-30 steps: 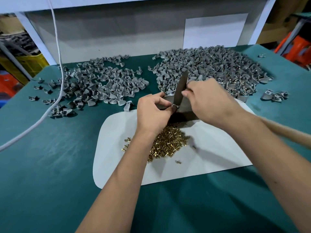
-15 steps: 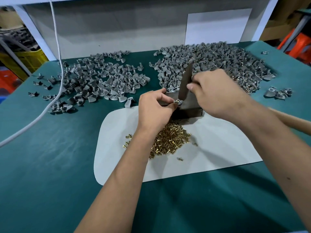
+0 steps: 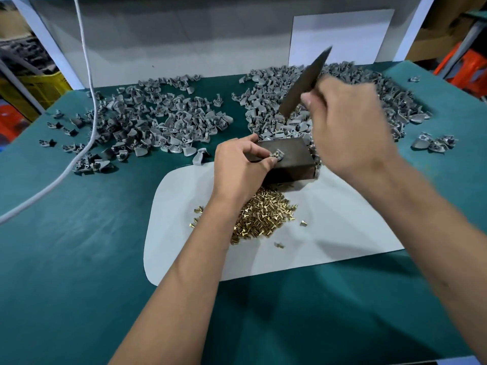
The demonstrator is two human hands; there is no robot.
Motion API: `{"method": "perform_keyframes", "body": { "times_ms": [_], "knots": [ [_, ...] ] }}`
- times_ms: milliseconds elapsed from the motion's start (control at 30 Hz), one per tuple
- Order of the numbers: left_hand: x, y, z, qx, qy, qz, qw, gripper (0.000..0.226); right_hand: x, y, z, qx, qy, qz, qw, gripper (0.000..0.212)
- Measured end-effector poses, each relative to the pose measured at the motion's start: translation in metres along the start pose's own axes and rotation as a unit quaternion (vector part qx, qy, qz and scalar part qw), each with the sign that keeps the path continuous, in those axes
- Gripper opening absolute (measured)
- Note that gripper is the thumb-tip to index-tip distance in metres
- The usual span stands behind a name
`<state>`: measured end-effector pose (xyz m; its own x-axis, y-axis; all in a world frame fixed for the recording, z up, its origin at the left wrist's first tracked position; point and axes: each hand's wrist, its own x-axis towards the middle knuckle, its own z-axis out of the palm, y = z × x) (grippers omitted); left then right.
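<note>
While the left hand (image 3: 237, 167) pinches a small grey part (image 3: 278, 154) flat on top of the dark block (image 3: 292, 164), the right hand (image 3: 347, 127) grips a flat metal bar (image 3: 305, 80) above the block. The bar's long axis tilts up and away, and the part lies below its lower end.

Our right hand (image 3: 347, 127) shows blurred, so we cannot make out its single fingers, and it hides the lower end of the dark blade (image 3: 307, 80) it grips. The small piece (image 3: 276, 154) that our left hand (image 3: 242, 167) pinches on the dark block (image 3: 292, 160) is too small to tell its form, and that hand covers the block's near left corner. Our left wrist hides part of the brass pieces (image 3: 263, 214); the right hand hides part of the grey parts (image 3: 403, 106) behind it. The white cord (image 3: 88, 75) runs off the top and left edges.
</note>
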<state>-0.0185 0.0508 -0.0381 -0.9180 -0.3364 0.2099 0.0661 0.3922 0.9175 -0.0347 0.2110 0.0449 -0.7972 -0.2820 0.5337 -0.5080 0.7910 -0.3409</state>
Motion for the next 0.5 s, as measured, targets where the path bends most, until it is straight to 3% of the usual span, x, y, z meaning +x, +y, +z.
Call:
{"method": "perform_keyframes", "body": {
  "times_ms": [100,133,200,367,500],
  "knots": [
    [-0.001,0.001,0.001,-0.019,-0.002,0.002,1.0,0.014,-0.007,-0.003,0.009,-0.074,-0.173,0.017,0.982,0.024],
    [-0.001,0.001,0.002,-0.018,-0.003,0.002,1.0,0.014,-0.004,-0.002,0.004,-0.082,-0.196,0.019,0.977,0.023],
    [-0.001,0.001,0.002,-0.007,0.0,0.004,1.0,0.011,0.006,-0.001,-0.006,-0.07,-0.178,0.014,0.981,0.021],
    [-0.001,0.0,0.0,0.001,0.005,0.004,1.0,0.009,0.016,0.006,-0.018,0.009,0.015,0.014,1.0,0.028],
    [-0.002,0.001,0.0,-0.004,0.0,0.012,1.0,0.01,0.003,0.007,-0.005,0.001,-0.02,0.014,1.0,0.026]
  ]
}}
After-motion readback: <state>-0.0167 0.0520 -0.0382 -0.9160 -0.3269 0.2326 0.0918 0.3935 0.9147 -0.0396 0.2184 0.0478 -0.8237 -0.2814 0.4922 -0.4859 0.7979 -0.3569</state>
